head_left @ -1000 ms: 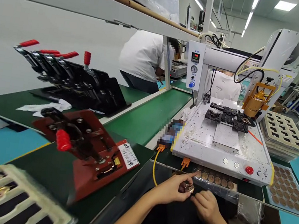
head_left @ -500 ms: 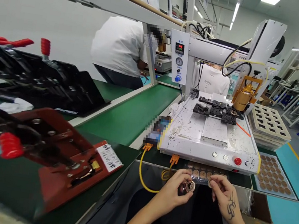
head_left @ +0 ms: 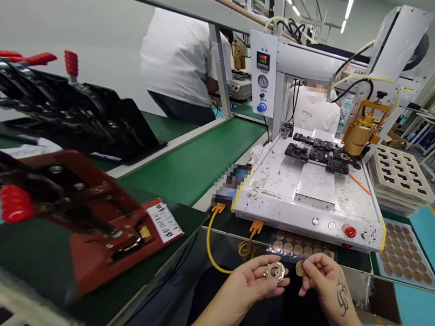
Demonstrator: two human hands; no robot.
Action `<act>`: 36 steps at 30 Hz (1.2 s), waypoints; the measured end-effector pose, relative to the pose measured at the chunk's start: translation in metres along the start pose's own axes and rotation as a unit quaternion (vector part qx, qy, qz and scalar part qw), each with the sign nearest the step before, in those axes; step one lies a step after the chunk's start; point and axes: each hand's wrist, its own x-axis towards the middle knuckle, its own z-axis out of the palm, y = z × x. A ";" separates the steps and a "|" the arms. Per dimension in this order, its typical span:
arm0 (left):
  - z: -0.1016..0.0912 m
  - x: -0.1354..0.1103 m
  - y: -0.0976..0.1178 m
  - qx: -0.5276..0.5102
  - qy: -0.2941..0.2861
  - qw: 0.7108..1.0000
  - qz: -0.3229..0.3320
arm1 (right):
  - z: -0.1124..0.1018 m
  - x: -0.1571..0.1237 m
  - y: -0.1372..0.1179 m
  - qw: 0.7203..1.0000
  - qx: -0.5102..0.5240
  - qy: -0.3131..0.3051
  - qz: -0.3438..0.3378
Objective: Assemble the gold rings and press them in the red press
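Observation:
In my left hand is a gold-coloured metal watch case, round with an opening in the middle, gripped at its edge by thumb and fingers. My right hand pinches a small round brown disc between thumb and fingertips, just right of the watch case and apart from it. Behind both hands, a clear sheet of similar brown discs lies under the front edge of the white press machine.
On the machine bed sits a black fixture below a gold press head. A red toggle clamp jig stands left. Stacked trays and another disc sheet are right. A yellow cable hangs in front. Co-workers are behind.
My left hand has turned the watch case to face me more. My right hand has drawn the brown disc away from the sheet, towards the case. The view has shifted slightly.

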 end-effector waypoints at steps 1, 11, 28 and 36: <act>0.002 -0.003 0.001 -0.009 0.005 1.000 -0.004 | 0.000 -0.002 -0.001 1.000 0.003 -0.005 0.008; 0.006 -0.018 -0.004 -0.022 -0.001 0.999 0.031 | -0.003 -0.020 -0.007 0.994 0.014 -0.076 0.073; 0.012 -0.028 -0.007 -0.017 -0.010 0.998 0.056 | 0.027 -0.026 -0.023 0.975 -0.194 -0.074 -0.084; 0.016 -0.030 -0.010 -0.017 -0.015 0.997 0.071 | 0.039 -0.027 -0.021 0.971 -0.207 -0.074 -0.095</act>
